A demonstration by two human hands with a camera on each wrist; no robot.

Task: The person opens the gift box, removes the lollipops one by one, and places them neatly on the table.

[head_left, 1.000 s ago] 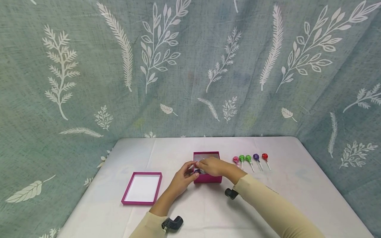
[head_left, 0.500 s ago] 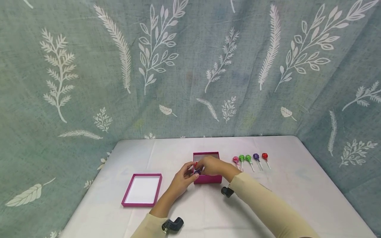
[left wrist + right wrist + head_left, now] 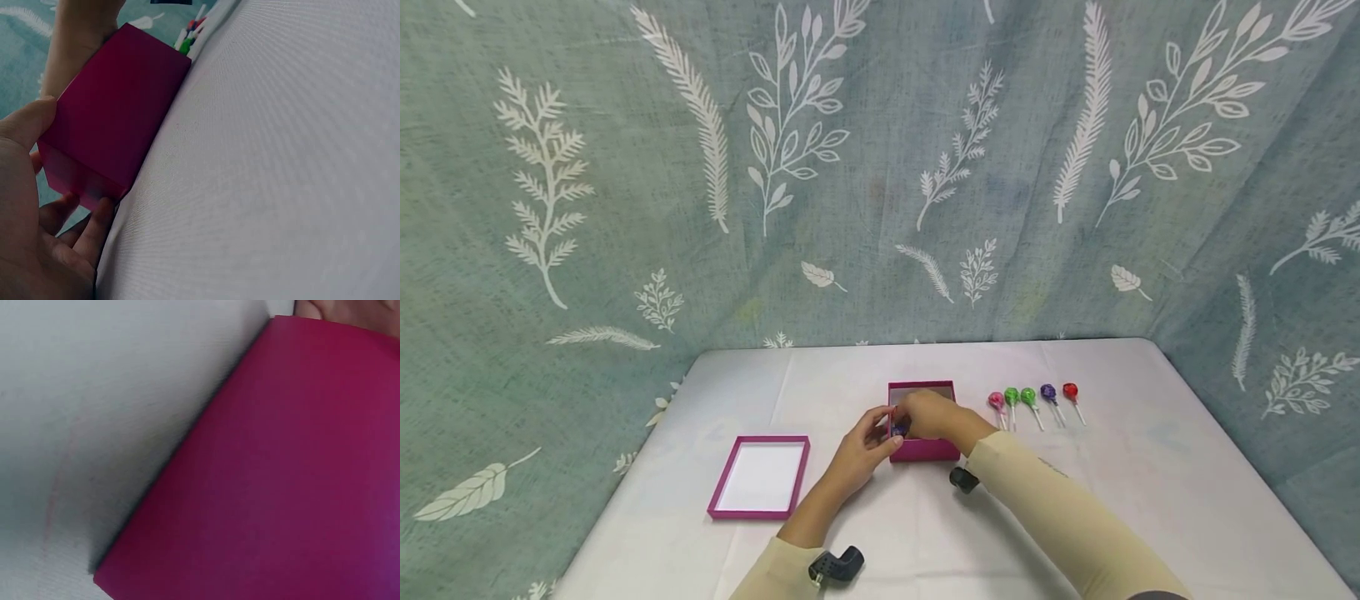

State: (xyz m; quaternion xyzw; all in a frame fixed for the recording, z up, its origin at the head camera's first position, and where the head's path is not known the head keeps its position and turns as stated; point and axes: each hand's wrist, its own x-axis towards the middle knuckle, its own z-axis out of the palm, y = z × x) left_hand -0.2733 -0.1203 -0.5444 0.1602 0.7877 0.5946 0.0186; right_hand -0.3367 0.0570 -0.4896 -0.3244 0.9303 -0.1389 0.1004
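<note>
Only from the head: purple sweet inside box, pinched by right hand; left hand curled on near-left corner.

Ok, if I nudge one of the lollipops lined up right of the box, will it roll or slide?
The lollipops have round heads on thin sticks, so a nudged one would probably swing around its stick rather than roll off. They look light, and the wrappers seem glossy, so perhaps slippery. The table looks cloth-covered, which should limit sliding.
</note>
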